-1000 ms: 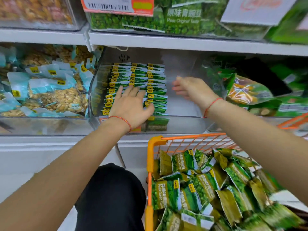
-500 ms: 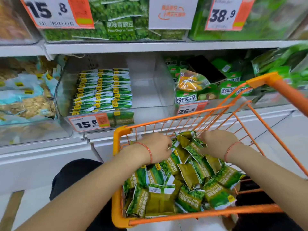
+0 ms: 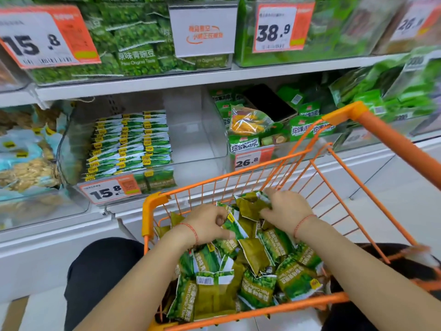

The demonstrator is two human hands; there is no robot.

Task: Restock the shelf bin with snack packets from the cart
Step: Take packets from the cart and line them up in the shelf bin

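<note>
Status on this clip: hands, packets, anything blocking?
Left hand and right hand gripping packets in cart. Bin right half unfilled. No obstruction.

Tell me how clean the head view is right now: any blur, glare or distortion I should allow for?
Head view: evenly lit, no hard shadows; centre fairly sharp, so the hands, left hand and right hand, and cart packets read clearly; right-edge shelf goods smear with motion blur; wide-angle bends the shelf edge; the clear bin shows soft reflections.
</note>
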